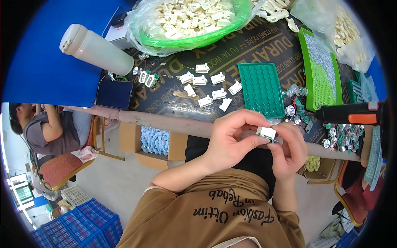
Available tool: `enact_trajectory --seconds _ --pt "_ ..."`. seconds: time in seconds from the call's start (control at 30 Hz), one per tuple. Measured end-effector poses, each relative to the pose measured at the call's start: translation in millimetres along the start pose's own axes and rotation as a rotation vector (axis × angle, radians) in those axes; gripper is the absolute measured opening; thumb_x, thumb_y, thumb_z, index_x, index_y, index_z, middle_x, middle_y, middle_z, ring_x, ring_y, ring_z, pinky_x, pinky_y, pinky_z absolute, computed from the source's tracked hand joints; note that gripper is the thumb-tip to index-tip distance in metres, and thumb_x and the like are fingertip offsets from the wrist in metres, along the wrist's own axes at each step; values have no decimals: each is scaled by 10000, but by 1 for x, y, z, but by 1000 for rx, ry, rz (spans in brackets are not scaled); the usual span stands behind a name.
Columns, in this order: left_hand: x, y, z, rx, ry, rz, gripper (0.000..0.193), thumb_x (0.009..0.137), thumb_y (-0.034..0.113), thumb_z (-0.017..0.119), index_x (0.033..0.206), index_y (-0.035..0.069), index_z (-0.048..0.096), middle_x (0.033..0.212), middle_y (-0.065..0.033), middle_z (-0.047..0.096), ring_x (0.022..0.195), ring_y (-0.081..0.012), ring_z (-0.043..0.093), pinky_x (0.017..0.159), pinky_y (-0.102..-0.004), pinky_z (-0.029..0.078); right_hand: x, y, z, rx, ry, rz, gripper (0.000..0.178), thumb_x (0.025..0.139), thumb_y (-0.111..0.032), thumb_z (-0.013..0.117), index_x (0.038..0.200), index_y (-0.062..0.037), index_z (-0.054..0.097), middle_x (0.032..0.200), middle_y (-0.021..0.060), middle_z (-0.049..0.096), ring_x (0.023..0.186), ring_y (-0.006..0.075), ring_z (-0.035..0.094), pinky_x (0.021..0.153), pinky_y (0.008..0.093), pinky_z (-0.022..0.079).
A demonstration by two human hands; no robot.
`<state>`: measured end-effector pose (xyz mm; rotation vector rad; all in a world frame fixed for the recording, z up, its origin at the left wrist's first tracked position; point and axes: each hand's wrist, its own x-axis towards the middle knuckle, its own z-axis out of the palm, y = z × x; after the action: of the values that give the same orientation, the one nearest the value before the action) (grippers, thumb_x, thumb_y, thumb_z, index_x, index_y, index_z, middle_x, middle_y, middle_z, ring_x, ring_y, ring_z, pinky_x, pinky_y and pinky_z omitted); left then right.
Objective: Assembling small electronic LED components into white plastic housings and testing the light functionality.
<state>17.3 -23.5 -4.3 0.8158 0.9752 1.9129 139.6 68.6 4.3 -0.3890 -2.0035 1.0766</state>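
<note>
My left hand [231, 138] and my right hand [291, 146] meet just below the table's edge, both pinching one small white plastic housing [266, 132]. A bit of green circuit board shows under it at my right fingers. On the dark table above lie several more white housings [206, 84], loose and apart. A dark green moulded tray [261, 89] sits right of them, just above my hands.
A green bowl [206, 39] lined with clear plastic holds many white parts at the back. A white bottle [97, 49] and a dark phone [114, 94] lie at the left. A bright green tray [324, 70], small lamp parts [341, 138] and a black-orange tool [351, 113] are at the right. Another person sits at far left.
</note>
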Motion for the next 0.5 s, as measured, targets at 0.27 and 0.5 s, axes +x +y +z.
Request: enact_trajectory --seconds 0.27,0.5 --pt "-5 35 -40 176 83 133 278 759 -58 565 1027 -1 514 936 -55 526 864 -116 529 751 -244 446 -8 7 -8 126 -13 110 512 704 -209 689 1102 65 522 887 140 595 753 201 562 707 296 452" --pt "-3 92 -127 657 590 279 285 842 14 498 1125 -7 475 985 -63 545 841 -116 548 755 -239 435 -17 15 -22 75 -32 179 276 721 26 579 995 54 562 823 121 597 718 180 557 667 269 448"
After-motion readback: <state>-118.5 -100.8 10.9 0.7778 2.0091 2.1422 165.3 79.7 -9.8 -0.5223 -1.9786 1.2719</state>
